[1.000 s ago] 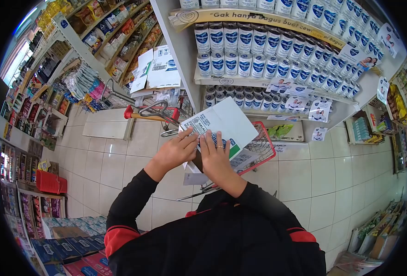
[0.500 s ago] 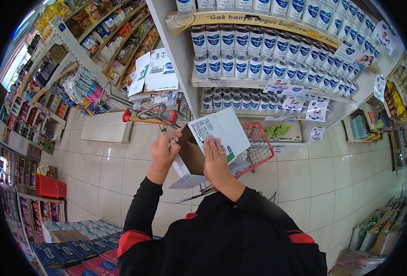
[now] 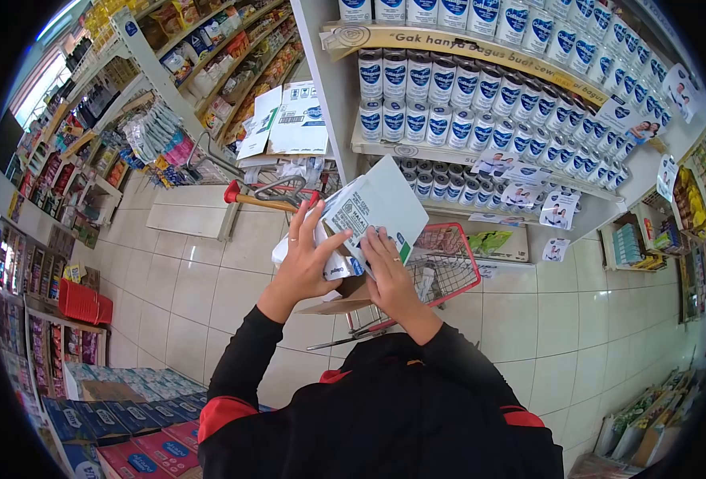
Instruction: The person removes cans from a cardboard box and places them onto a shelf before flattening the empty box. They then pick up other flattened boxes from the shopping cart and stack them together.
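Observation:
A white cardboard carton (image 3: pixel 383 209) with printed panels is tilted in front of me, above a shopping cart. Its brown inside (image 3: pixel 351 294) shows near the lower edge. My left hand (image 3: pixel 301 259) is at the carton's left side, its fingers spread apart. Behind and below those fingers is a white and blue printed part (image 3: pixel 345 266), partly hidden. My right hand (image 3: pixel 389 271) lies with outstretched fingers against the carton's printed white panel; its thumb is hard to make out.
The red-rimmed cart (image 3: pixel 449 271) stands beneath the carton. Behind it, a shelf holds rows of white and blue cans (image 3: pixel 441 80). Flattened white cardboard (image 3: pixel 301 120) lies on another cart at left. Stacked packs (image 3: pixel 137 423) stand at lower left, red baskets (image 3: pixel 85 302) farther off.
My left hand has gone from a closed grip on the carton's edge to spread fingers. The carton has turned and shifted, and a white and blue part now shows between my hands.

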### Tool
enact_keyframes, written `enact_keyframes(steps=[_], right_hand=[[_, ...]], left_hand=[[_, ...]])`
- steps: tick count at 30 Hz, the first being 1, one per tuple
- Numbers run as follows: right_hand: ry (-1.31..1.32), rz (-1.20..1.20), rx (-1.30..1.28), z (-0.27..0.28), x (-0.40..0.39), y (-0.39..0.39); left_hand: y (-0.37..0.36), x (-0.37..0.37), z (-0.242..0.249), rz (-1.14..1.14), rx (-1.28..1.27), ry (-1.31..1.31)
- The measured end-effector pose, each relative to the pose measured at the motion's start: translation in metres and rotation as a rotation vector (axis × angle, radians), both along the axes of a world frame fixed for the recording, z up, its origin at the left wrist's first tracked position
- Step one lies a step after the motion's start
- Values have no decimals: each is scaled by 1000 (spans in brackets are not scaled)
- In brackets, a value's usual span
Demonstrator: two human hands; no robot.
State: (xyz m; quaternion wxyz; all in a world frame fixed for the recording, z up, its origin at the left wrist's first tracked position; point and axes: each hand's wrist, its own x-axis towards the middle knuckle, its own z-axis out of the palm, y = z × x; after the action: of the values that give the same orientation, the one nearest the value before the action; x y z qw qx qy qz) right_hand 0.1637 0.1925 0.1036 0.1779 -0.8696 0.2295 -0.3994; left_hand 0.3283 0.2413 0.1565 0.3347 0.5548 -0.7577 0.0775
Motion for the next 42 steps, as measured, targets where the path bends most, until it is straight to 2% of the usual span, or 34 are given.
enact_keyframes(steps=[4,6,8,9,11,12,15,16,20,22,26,29,31,32,34,35,37,38,40,41,42], right_hand=[[-58,125,163,6,-2,-8],[-75,165,250,15,-7,-15],[-118,252,478,24,-12,-21],[-116,252,475,24,-10,-21],[-141,87,522,23,-1,-16],[-167,-36,391,21,6,-15],[-119,-168,377,23,12,-16],[-195,-195,271,20,13,-18],[-341,-151,318,15,12,-15],[-321,-232,-49,16,12,-15],[-302,-62,-203,22,2,-21],[-334,46,-108,19,2,-19],[-505,132,388,13,4,-14],[-505,133,391,12,4,-13],[-661,266,757,11,2,-14],[-659,266,760,9,-1,-16],[-679,361,831,6,-5,-21],[-688,371,787,6,-6,-23],[-644,327,749,4,-10,-29],[-603,281,708,3,-11,-31],[-601,282,708,8,-11,-32]], left_hand=[[-4,4,-8,13,5,21],[-5,0,-3,166,39,-86],[-8,-1,-4,200,66,-114],[-11,-2,-6,229,92,-143],[-17,-9,-12,245,57,-163],[-18,-13,-14,264,25,-185],[-21,-25,-14,255,83,-219],[-22,-25,-12,255,122,-234],[-26,-27,-8,215,177,-175],[-29,-27,-6,191,254,-161],[-29,-29,6,137,297,-179],[-31,-21,7,27,286,-167],[-34,-16,5,-112,329,-116],[-34,-15,5,-111,332,-115],[-35,-15,7,-173,319,-62],[-36,-14,7,-172,321,-59],[-43,-5,7,-395,322,73],[-48,3,5,-391,322,76],[-57,17,-4,-560,372,285],[-57,16,-9,-558,373,287],[-57,13,-11,-409,350,200]])
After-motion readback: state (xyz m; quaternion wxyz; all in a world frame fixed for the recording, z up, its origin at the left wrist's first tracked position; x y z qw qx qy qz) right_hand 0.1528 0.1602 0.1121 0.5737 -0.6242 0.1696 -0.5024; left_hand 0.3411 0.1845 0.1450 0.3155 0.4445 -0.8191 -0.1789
